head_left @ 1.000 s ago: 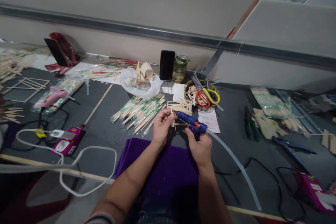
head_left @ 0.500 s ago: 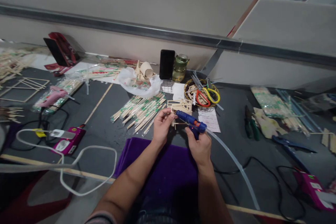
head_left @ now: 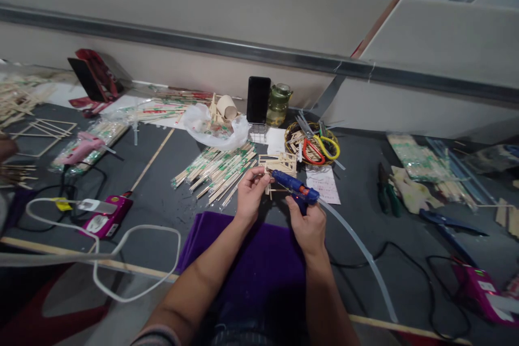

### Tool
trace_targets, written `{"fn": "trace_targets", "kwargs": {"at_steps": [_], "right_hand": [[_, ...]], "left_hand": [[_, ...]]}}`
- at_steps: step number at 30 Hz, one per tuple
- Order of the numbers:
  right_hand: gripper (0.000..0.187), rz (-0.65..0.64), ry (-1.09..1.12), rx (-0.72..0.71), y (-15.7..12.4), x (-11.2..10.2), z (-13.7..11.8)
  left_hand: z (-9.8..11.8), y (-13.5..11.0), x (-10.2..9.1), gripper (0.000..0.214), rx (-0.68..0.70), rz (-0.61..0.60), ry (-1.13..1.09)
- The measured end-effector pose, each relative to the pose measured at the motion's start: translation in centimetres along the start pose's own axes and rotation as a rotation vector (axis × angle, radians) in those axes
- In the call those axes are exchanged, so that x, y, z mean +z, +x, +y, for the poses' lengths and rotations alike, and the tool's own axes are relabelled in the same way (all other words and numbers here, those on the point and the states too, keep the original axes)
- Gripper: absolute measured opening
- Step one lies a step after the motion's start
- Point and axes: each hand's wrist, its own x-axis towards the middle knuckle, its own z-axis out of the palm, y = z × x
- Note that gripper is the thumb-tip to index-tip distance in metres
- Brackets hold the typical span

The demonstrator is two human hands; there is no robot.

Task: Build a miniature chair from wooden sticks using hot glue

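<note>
A blue glue gun (head_left: 295, 184) is gripped in my right hand (head_left: 308, 226), its nozzle pointing left at the fingertips of my left hand (head_left: 250, 193). A long translucent glue stick (head_left: 367, 251) trails from its rear toward the table's front edge. My left thumb and fingers pinch a small wooden stick piece (head_left: 268, 172), mostly covered by the fingers. Just behind the nozzle lies a little frame of glued wooden sticks (head_left: 288, 163); whether the pinched piece joins it I cannot tell. Below my wrists, a folded purple cloth (head_left: 203, 243) covers the front of the table.
Wrapped chopsticks (head_left: 219, 170) lie left of my hands. Behind stand a phone (head_left: 258, 100), a green jar (head_left: 279, 104) and a basket (head_left: 288, 152) with scissors (head_left: 329, 147). Pliers (head_left: 388, 192) are at right. White cable (head_left: 178, 243) loops at left. A person's arm shows beyond the partition.
My hands and the glue gun stay almost still. The trailing end of the glue stick has shifted slightly left. Part of another person's hand has appeared at the far left edge.
</note>
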Motion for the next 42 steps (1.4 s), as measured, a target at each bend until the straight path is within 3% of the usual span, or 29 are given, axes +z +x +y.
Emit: {"fn": "trace_targets", "kwargs": {"at_steps": [42], "right_hand": [[0.043, 0.013, -0.019, -0.018, -0.04, -0.04, 0.12]], "left_hand": [[0.2, -0.1, 0.06, 0.035, -0.02, -0.003, -0.016]]}}
